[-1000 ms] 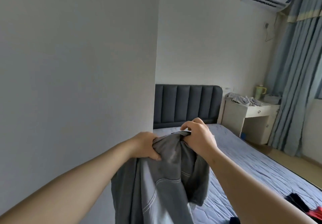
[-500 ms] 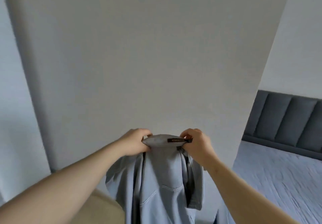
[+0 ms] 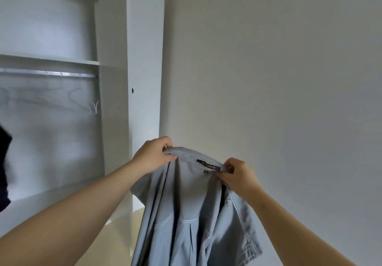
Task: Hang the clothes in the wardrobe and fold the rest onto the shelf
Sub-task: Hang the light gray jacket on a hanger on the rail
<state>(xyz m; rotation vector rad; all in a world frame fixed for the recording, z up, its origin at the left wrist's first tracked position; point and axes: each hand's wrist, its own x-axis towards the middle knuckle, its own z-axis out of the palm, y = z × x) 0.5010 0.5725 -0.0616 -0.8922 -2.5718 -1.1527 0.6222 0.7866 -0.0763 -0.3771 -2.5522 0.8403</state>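
Both hands pinch the collar of a pale shirt (image 3: 186, 214): left hand (image 3: 154, 155), right hand (image 3: 237, 173). It dangles before the open wardrobe (image 3: 111, 79), right of its rail (image 3: 49, 73). Step: carrying it to hang. Next, probably free a hand for a hanger (image 3: 68, 98).

The shirt (image 3: 186, 207) hangs from the grip of the left hand (image 3: 154, 155) and right hand (image 3: 240, 175), filling the space below. Just left of the grip stand the wardrobe door (image 3: 145, 69) and a side panel (image 3: 112, 110). Past them, up-left, the rail (image 3: 49, 73) carries blurred hangers (image 3: 41, 98), with open room beneath. A dark garment (image 3: 4, 162) hangs far left. To the right, there is open air before the wall (image 3: 279, 79).
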